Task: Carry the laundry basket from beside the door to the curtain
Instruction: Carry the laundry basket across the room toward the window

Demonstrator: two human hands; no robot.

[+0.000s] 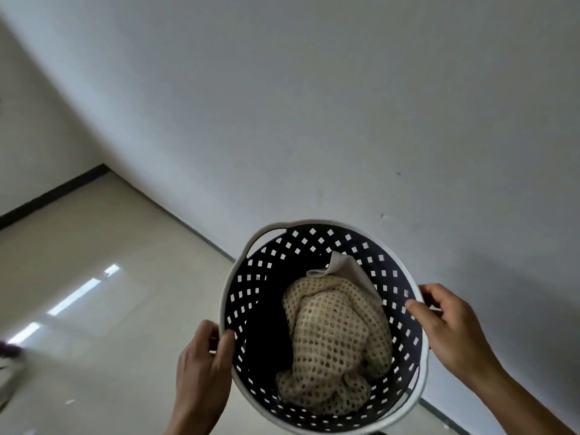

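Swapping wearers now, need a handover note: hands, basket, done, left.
Left hand: gripping the near-left rim of the laundry basket, thumb inside.
Right hand: gripping the right rim, thumb over the edge.
Basket: in both hands in front of the body, close to a plain white wall. Inside: a cream mesh garment, a grey cloth behind it, something dark at left.
Done: basket is picked up and held.
Left: carry it to the curtain and set it down. Neither curtain nor door is in view.

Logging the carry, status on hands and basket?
Left hand and right hand both grip the rim. Round dark perforated white-rimmed laundry basket holds cream mesh cloth. Nothing visible blocking.
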